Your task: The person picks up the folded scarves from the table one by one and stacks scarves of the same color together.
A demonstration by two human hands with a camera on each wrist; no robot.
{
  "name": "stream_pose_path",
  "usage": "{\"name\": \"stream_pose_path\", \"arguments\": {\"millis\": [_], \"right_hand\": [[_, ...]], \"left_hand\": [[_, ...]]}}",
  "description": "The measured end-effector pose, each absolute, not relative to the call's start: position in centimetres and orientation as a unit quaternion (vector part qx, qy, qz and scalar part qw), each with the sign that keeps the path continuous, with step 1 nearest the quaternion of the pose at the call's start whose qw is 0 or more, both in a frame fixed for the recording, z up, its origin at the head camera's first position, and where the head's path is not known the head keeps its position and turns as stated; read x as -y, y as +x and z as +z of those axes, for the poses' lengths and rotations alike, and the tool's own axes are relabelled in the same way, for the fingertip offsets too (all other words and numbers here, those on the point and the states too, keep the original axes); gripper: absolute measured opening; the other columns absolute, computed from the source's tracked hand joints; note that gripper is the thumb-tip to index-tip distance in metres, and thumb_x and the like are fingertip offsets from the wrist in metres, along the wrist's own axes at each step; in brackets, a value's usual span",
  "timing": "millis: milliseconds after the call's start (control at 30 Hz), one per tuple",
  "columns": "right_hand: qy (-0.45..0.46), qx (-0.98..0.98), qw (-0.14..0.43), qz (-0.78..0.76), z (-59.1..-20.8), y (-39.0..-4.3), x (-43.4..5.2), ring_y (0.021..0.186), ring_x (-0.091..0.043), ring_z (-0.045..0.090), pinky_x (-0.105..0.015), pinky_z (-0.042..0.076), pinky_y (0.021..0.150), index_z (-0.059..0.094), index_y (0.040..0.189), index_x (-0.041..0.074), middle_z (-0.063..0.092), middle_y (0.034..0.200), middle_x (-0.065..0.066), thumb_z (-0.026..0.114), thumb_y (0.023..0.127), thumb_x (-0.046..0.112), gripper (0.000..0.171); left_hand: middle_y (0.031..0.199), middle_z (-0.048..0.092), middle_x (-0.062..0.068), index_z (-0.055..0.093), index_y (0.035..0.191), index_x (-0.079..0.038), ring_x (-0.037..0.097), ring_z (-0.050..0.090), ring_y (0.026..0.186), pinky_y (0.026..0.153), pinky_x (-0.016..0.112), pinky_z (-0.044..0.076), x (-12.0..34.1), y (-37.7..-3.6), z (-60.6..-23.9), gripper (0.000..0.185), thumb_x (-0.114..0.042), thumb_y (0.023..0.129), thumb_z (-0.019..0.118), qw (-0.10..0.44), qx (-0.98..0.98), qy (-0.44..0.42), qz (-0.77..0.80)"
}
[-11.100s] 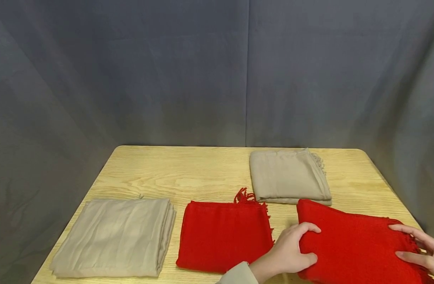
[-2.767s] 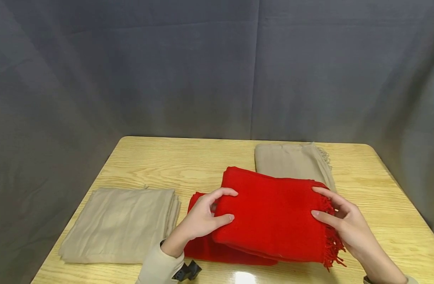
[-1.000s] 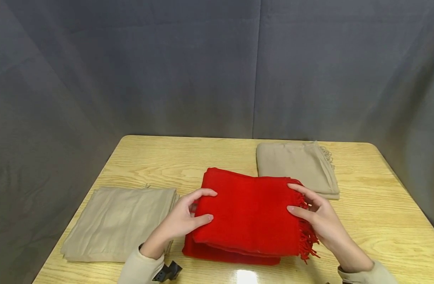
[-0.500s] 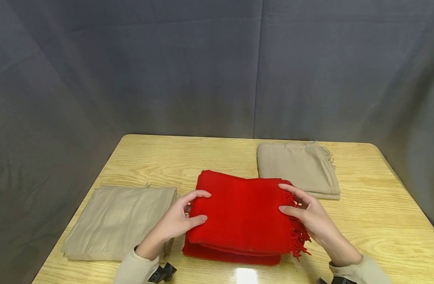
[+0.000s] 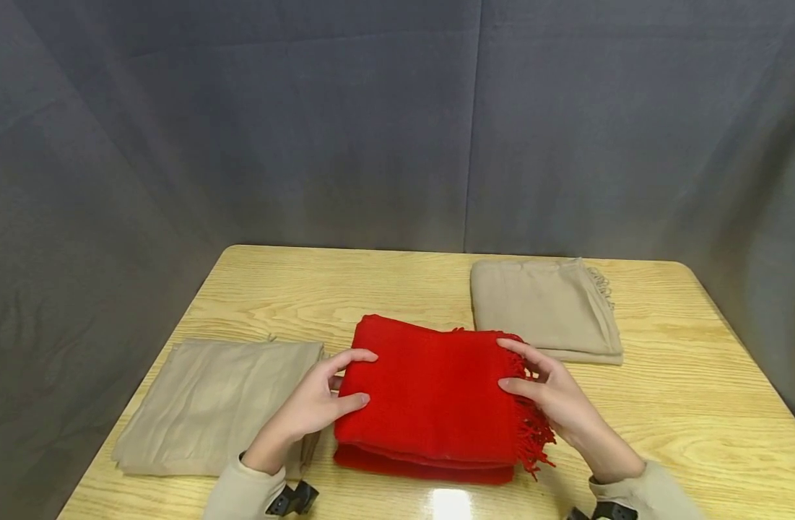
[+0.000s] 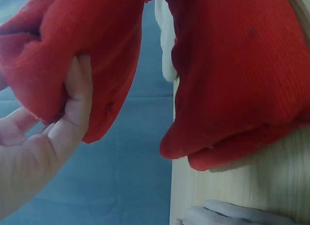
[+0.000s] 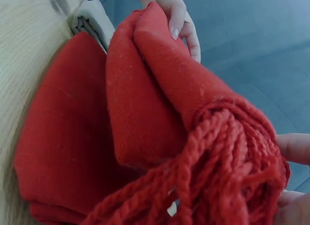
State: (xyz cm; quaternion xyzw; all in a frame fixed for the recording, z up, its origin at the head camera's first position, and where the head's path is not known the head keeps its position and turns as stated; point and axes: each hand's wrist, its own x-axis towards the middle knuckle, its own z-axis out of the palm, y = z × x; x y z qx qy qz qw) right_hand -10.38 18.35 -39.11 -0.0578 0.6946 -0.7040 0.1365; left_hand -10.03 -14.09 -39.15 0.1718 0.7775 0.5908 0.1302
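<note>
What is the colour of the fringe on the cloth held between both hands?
Red; the fringe shows best in the right wrist view.

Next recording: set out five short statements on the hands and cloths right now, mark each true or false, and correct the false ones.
1. The left hand and right hand both hold the upper red cloth. True.
2. It lies flat along its whole underside. False: a gap separates its left end from the lower red cloth.
3. The far beige cloth has a fringe. True.
4. The near-left cloth is red. False: it is beige.
5. The wooden table is light-coloured. True.
</note>
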Motion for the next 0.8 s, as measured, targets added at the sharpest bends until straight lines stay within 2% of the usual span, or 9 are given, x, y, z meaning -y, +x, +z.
{"name": "stream_pose_path", "arguments": {"millis": [233,533,800], "right_hand": [[-0.064,-0.688,0.148,-0.707,-40.1,-10.5,-18.0,0.092,-0.016,0.055,-0.028,0.049,0.074,0.038,0.135,-0.001,0.039,0.125,-0.014,0.062,0.079,-0.002,0.060],[-0.038,-0.691,0.154,-0.705,-41.9,-10.9,-17.7,0.092,-0.015,0.056,-0.028,0.048,0.075,0.039,0.133,-0.003,0.049,0.113,-0.007,0.063,0.076,-0.003,0.062],[-0.028,-0.719,0.140,-0.680,-42.7,-11.2,-18.0,0.094,-0.014,0.051,-0.024,0.046,0.074,0.043,0.132,-0.002,0.045,0.120,-0.012,0.064,0.075,-0.002,0.061]], "left_hand": [[0.116,0.048,0.018,0.050,0.123,-0.004,0.020,0.057,0.060,0.052,0.024,0.047,14.3,-10.0,-40.1,0.047,0.007,0.079,0.061,0.132,-0.778,0.155,0.594],[0.119,0.046,0.018,0.049,0.124,-0.004,0.020,0.058,0.061,0.055,0.025,0.048,14.4,-9.9,-41.6,0.047,0.008,0.080,0.060,0.145,-0.772,0.137,0.603],[0.110,0.050,0.018,0.046,0.126,-0.003,0.023,0.063,0.069,0.060,0.032,0.052,14.5,-9.8,-42.8,0.048,0.006,0.081,0.060,0.164,-0.757,0.127,0.620]]}}
